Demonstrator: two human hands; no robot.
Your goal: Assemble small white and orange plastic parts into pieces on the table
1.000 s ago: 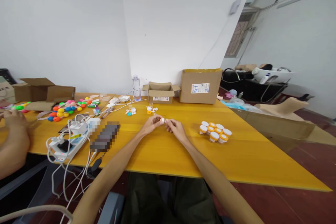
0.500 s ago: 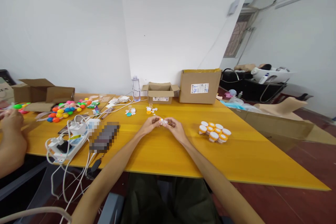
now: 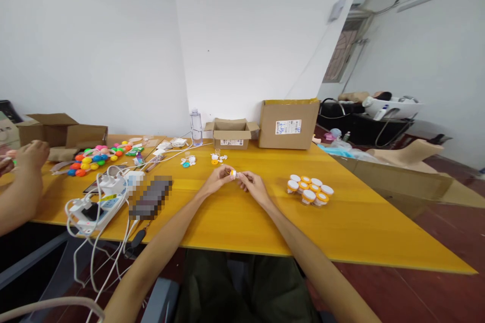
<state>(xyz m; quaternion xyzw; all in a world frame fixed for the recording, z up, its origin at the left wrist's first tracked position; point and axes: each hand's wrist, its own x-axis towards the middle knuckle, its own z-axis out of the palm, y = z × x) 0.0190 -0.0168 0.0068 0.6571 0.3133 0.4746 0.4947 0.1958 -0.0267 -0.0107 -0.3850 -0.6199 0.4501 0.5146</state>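
The yellow table (image 3: 242, 222) carries a large closed carton (image 3: 289, 124) at its far edge, with a small open carton (image 3: 232, 133) just left of that carton and a cluster of orange-and-white jars (image 3: 310, 190) nearer the table's front, below the carton. Left of the jars, above the table's middle, the left hand (image 3: 219, 178) and right hand (image 3: 252, 183) meet fingertip to fingertip. Both pinch one small orange-and-white jar (image 3: 234, 174) between them, held just clear of the tabletop.

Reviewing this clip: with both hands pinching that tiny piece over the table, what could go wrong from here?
1. The small white and orange piece is pinched only between the tips of the left hand and right hand; it could slip and drop onto the table.
2. A right elbow swing might topple the capped jars.
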